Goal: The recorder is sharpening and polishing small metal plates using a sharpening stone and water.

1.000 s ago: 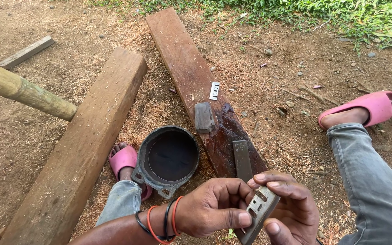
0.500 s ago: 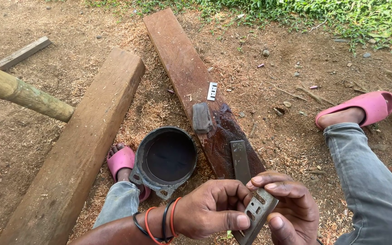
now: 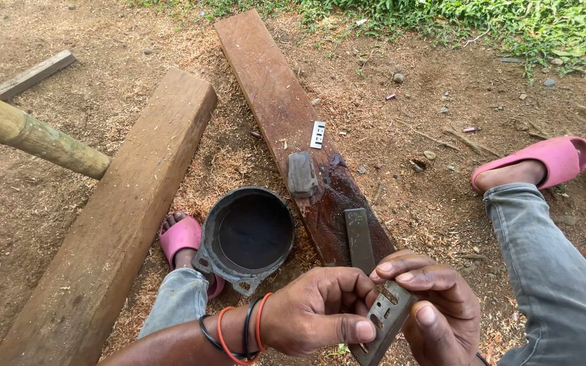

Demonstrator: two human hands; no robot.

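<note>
A slotted metal blade (image 3: 382,318) is held between both hands low in the view. The left hand (image 3: 320,313) is curled, its thumb and fingers (image 3: 364,331) pinching the blade's lower left edge. The right hand (image 3: 435,308) is closed around the upper right side, thumb pressed flat on the face and forefinger hooked over the top end. Neither hand is spread.

Just beyond the fingertips a second flat blade (image 3: 359,237) lies on a wet, dark plank (image 3: 286,122), with a grey sharpening stone (image 3: 302,173) farther up it and a small metal plate (image 3: 317,134) beyond that. Left of the fingers a round black pot (image 3: 247,234) sits on sawdust, beside a thick beam (image 3: 123,203). A pole (image 3: 32,135) crosses at far left.

The step in hand appears to be an inspection of the blade. It is best done with the grip kept on the flat faces and blunt ends, pads kept off the cutting edge, and the piece tilted slowly toward the light so that nicks are shown. The wrists are best steadied over the knees.
</note>
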